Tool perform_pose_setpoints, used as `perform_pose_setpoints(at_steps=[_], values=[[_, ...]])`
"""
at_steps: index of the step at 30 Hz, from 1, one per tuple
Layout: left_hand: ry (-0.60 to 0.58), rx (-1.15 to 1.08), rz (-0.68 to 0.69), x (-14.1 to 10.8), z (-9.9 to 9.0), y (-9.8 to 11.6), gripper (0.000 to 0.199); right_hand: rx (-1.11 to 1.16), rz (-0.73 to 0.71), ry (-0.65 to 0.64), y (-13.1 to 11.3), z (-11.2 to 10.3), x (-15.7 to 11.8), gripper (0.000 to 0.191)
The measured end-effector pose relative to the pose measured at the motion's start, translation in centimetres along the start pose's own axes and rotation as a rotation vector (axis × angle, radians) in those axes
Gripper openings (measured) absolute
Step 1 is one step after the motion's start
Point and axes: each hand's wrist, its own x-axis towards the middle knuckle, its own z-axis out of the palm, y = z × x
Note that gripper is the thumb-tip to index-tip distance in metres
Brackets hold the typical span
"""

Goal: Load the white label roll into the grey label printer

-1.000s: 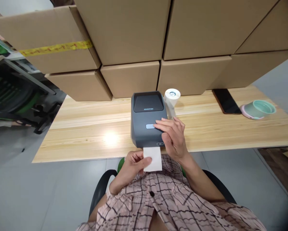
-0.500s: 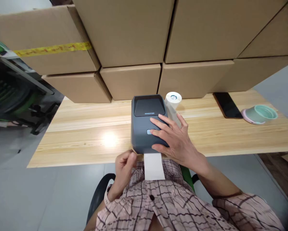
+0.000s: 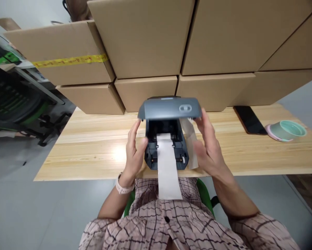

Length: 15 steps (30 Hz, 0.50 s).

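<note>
A dark grey label printer (image 3: 167,166) stands at the table's front edge with its lid (image 3: 169,108) swung up. A strip of white label paper (image 3: 168,180) runs from inside it over the front toward my lap. My left hand (image 3: 135,152) holds the lid's left corner with its fingertips, thumb apart. On the other side my right hand (image 3: 209,149) has its fingers at the lid's right edge, partly blurred, its thumb also apart. Beside the printer, between it and my right hand, hangs a loose pale strip of backing paper (image 3: 190,139). The paper roll is hidden behind the lid.
Cardboard boxes (image 3: 145,38) are stacked along the back of the wooden table (image 3: 93,152). A phone (image 3: 249,119) and a green cup (image 3: 288,129) on a pink coaster stand at the right. A dark chair (image 3: 17,90) is at the far left.
The printer lid has gone from closed to raised, showing the inside. My right hand has moved off the top to its right edge, and my left hand has opened from a fist and risen.
</note>
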Motion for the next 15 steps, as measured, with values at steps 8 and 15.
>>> perform_pose_setpoints(at_steps=[8,15], values=[[-0.256,-0.131,-0.288,5.0,1.7,-3.3,0.099,-0.260,-0.060,0.142,1.2,0.9,10.7,0.076],[-0.212,-0.161,-0.260,4.8,1.8,-4.0,0.096,-0.406,-0.259,-0.212,0.6,2.8,9.4,0.038]])
